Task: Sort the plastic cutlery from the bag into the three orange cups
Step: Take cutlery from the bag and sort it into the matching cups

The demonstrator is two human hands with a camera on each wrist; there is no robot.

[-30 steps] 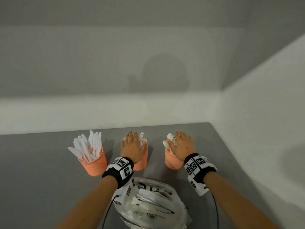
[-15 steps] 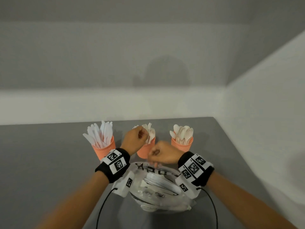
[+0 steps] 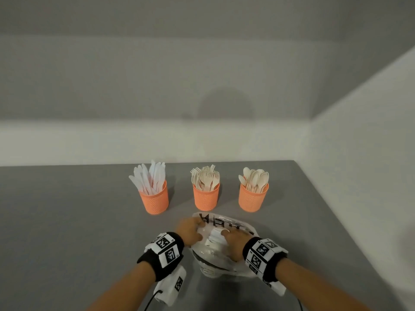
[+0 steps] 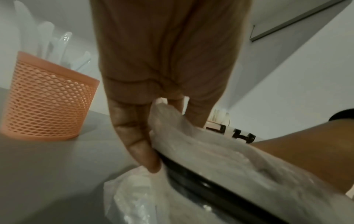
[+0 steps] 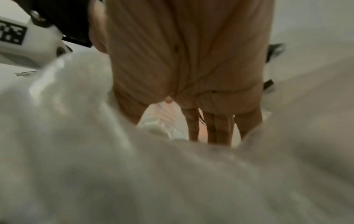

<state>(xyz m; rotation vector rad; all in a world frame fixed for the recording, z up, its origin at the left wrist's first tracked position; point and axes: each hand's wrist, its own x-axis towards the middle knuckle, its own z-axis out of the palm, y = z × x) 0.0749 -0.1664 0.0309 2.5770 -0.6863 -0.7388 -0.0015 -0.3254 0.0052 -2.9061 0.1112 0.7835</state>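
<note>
Three orange mesh cups stand in a row in the head view: the left cup (image 3: 155, 198) holds white knives, the middle cup (image 3: 205, 197) forks, the right cup (image 3: 252, 198) spoons. Just in front of them lies the clear plastic bag (image 3: 235, 225) with black print and white cutlery (image 3: 215, 237) inside. My left hand (image 3: 189, 228) pinches the bag's left rim (image 4: 162, 115). My right hand (image 3: 233, 241) reaches down into the bag's mouth (image 5: 159, 121). Its fingertips are hidden by blurred plastic film (image 5: 134, 174).
The grey table (image 3: 67, 221) meets white walls at the back and on the right. Its right edge runs close to the spoon cup. The knife cup (image 4: 47, 103) stands just left of my left hand. Bare tabletop stretches to the left.
Both hands have drawn back from the cups toward me and come down onto the bag. The left now pinches its rim and the right goes into its opening.
</note>
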